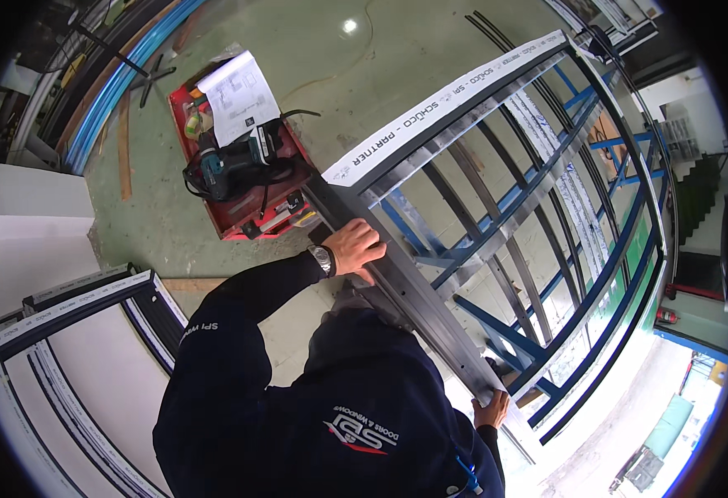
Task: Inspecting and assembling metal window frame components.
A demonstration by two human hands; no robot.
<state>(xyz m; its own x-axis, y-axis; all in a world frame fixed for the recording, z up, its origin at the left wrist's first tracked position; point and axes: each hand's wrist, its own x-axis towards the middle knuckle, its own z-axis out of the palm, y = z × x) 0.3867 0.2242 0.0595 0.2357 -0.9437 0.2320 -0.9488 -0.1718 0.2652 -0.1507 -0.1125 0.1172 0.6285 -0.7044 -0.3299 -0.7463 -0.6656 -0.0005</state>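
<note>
Frames of dark profile (pixel 73 307) with white protective film lean at the far left, parked out of the way beside a white panel. Moving right, I see a red tool tray (pixel 188 124) on the green floor, set close enough to reach from the work; in it lie a teal-and-black cordless drill (pixel 227 166), a folded sheet of printed paper (pixel 239 95) resting over its upper end, and some small yellow and black bits I cannot identify. Next comes my left hand (pixel 354 246), a wristwatch (pixel 322 259) at the wrist, fingers curled over the top edge of the long grey aluminium frame bar (pixel 418 303), gripping it near the corner where it meets the film-covered cross bar (pixel 447 104); I judge this grip steadies the frame against sliding on its support. The bar runs diagonally down to the right, and there my right hand (pixel 491 409) cups its lower end from beneath, fingers wrapped around the edge, so the two hands hold the same member at points well apart. The whole window frame lies flat on a blue steel trestle rack (pixel 496 324), which keeps it at working height. Further right, beyond the rack, the workshop floor brightens toward an open doorway.
</note>
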